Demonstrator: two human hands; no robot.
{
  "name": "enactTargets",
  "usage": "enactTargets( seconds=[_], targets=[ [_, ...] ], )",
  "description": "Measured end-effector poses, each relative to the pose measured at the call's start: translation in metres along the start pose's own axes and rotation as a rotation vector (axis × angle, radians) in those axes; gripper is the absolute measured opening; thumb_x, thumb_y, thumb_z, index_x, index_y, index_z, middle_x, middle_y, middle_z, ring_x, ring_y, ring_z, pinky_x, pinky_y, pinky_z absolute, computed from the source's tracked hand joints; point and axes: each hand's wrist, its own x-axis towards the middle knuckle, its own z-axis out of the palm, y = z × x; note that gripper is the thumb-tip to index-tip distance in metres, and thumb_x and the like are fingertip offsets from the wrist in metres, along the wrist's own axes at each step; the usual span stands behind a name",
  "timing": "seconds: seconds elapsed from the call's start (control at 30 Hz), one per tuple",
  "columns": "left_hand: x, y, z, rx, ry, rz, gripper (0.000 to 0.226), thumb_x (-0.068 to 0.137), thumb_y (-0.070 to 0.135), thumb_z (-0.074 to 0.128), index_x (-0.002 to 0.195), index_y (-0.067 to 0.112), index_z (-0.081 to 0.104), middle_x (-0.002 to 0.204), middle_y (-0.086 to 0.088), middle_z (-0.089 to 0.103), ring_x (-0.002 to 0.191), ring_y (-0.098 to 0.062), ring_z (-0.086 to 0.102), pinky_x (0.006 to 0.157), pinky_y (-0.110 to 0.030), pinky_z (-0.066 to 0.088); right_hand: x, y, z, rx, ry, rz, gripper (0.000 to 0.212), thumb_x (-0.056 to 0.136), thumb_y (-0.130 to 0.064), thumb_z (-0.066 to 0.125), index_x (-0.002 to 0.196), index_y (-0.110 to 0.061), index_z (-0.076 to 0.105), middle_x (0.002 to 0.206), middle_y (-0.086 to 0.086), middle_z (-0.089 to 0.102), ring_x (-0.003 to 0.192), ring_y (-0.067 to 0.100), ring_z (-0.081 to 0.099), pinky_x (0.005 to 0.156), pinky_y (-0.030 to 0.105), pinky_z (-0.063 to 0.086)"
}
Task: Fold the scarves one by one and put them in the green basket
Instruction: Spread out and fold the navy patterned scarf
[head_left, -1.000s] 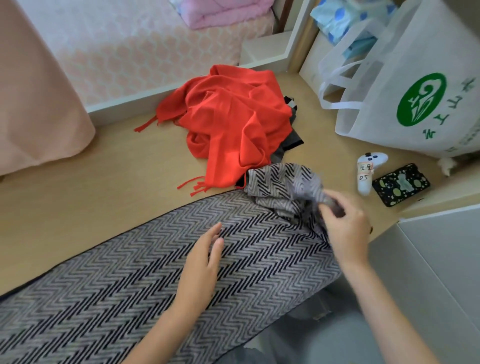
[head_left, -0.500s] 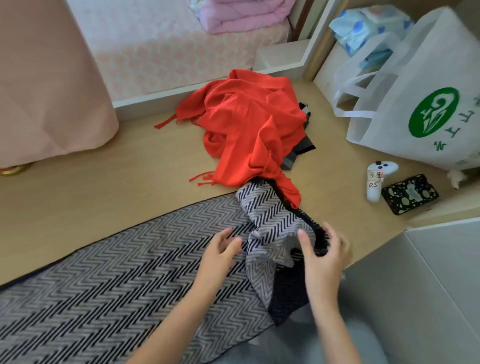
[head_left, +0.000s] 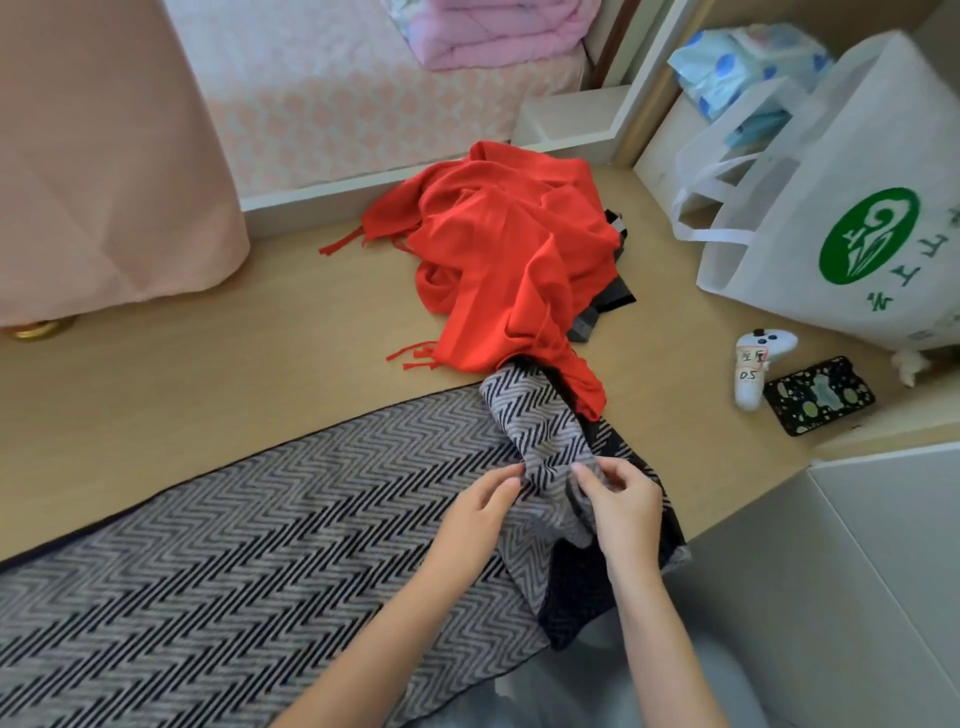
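Note:
A long grey-and-black herringbone scarf (head_left: 223, 561) lies spread across the wooden floor from the lower left. Its right end is bunched and twisted upward, running under a crumpled red scarf (head_left: 509, 260) with tassels. My left hand (head_left: 480, 512) pinches the bunched herringbone fabric with its fingertips. Just to the right, my right hand (head_left: 621, 506) grips the same bunch, thumb and fingers curled on the cloth. A dark checked scarf (head_left: 610, 304) peeks out under the red one. No green basket is in view.
A white tote bag (head_left: 841, 218) with a green logo stands at the right. A white controller (head_left: 756, 366) and a black patterned case (head_left: 818, 395) lie beside it. A pink curtain (head_left: 104, 156) hangs at the left, a bed behind. A grey panel (head_left: 857, 571) is at lower right.
My right hand pulled the bunched scarf end toward me and leftward. My left hand lifted off the flat scarf and took hold of the bunch. Both hands now meet on it.

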Motion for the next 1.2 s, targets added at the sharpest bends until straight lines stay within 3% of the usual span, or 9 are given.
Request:
enactTargets(
  seconds=[0.17, 0.33, 0.47, 0.57, 0.63, 0.77, 0.87, 1.0, 1.2],
  targets=[
    [-0.009, 0.006, -0.016, -0.314, 0.196, -0.003, 0.020, 0.100, 0.024, 0.045, 0.113, 0.018, 0.059, 0.111, 0.001, 0.063, 0.099, -0.011, 0.061, 0.073, -0.018, 0.052, -0.075, -0.027, 0.015, 0.092, -0.166, -0.318, 0.013, 0.082, -0.008, 0.071, 0.087, -0.021, 0.070, 0.082, -0.008, 0.068, 0.079, 0.004, 0.062, 0.072, 0.013, 0.046],
    [-0.026, -0.003, -0.045, -0.380, 0.340, 0.044, 0.012, 0.093, 0.025, 0.059, 0.096, 0.016, 0.067, 0.087, 0.010, 0.071, 0.081, 0.001, 0.065, 0.070, -0.013, 0.046, -0.120, -0.002, 0.055, -0.133, -0.559, -0.402, 0.024, 0.086, -0.023, 0.060, 0.101, -0.041, 0.067, 0.103, -0.021, 0.060, 0.096, -0.001, 0.059, 0.082, 0.022, 0.050],
    [-0.031, -0.027, -0.056, -0.053, 0.483, 0.110, 0.016, 0.085, 0.007, 0.069, 0.088, 0.022, 0.064, 0.087, 0.007, 0.070, 0.089, -0.014, 0.067, 0.070, -0.015, 0.048, -0.096, -0.008, 0.042, -0.047, -0.361, -0.447, 0.028, 0.089, -0.005, 0.059, 0.099, -0.029, 0.070, 0.103, -0.019, 0.064, 0.099, 0.001, 0.061, 0.079, 0.020, 0.049],
    [-0.034, -0.031, -0.061, 0.194, 0.539, 0.203, 0.022, 0.089, 0.012, 0.065, 0.104, 0.028, 0.064, 0.099, 0.019, 0.066, 0.097, -0.003, 0.063, 0.083, -0.021, 0.048, -0.052, -0.035, 0.036, -0.163, -0.362, -0.580, 0.037, 0.090, -0.003, 0.059, 0.117, -0.028, 0.064, 0.125, -0.018, 0.057, 0.118, -0.001, 0.049, 0.100, 0.022, 0.039],
    [-0.037, -0.031, -0.067, 0.376, 0.574, 0.288, 0.026, 0.092, 0.015, 0.061, 0.116, 0.023, 0.063, 0.106, 0.018, 0.064, 0.099, -0.001, 0.059, 0.086, -0.021, 0.046, -0.024, -0.057, 0.048, -0.336, -0.497, -0.713, 0.053, 0.089, -0.007, 0.062, 0.136, -0.028, 0.050, 0.145, -0.016, 0.041, 0.133, 0.003, 0.032, 0.112, 0.025, 0.023],
    [-0.055, -0.027, -0.082, 0.625, 0.615, 0.428, 0.015, 0.094, 0.015, 0.058, 0.106, 0.020, 0.065, 0.099, 0.014, 0.062, 0.090, -0.005, 0.059, 0.076, -0.024, 0.049, 0.001, -0.098, 0.092, -0.621, -0.827, -0.967, 0.078, 0.085, -0.009, 0.066, 0.148, -0.033, 0.026, 0.157, -0.012, 0.015, 0.146, 0.015, 0.008, 0.118, 0.040, 0.010],
    [-0.072, -0.028, -0.100, 0.702, 0.662, 0.437, 0.019, 0.090, 0.011, 0.063, 0.108, 0.016, 0.068, 0.105, 0.010, 0.064, 0.092, -0.008, 0.061, 0.075, -0.025, 0.052, -0.002, -0.122, 0.121, -0.756, -1.030, -1.019, 0.061, 0.085, -0.011, 0.067, 0.137, -0.034, 0.046, 0.158, -0.012, 0.015, 0.146, 0.015, 0.001, 0.119, 0.041, 0.006],
    [-0.101, -0.029, -0.127, 0.745, 0.732, 0.485, 0.040, 0.069, -0.010, 0.077, 0.104, 0.009, 0.071, 0.103, 0.003, 0.067, 0.085, -0.008, 0.060, 0.063, -0.020, 0.049, -0.029, -0.136, 0.146, -0.741, -1.225, -1.071, 0.023, 0.085, -0.006, 0.063, 0.096, -0.026, 0.064, 0.152, -0.009, 0.032, 0.145, 0.014, 0.011, 0.118, 0.038, 0.012],
    [-0.148, -0.047, -0.179, 0.796, 0.751, 0.515, 0.058, 0.060, -0.024, 0.073, 0.106, 0.012, 0.072, 0.106, 0.002, 0.062, 0.078, -0.015, 0.065, 0.049, -0.028, 0.051, -0.110, -0.160, 0.183, -0.588, -1.599, -0.802, 0.074, 0.071, 0.023, 0.034, 0.134, -0.012, 0.050, 0.135, -0.003, 0.051, 0.129, 0.003, 0.042, 0.110, 0.023, 0.032]
  ],
)
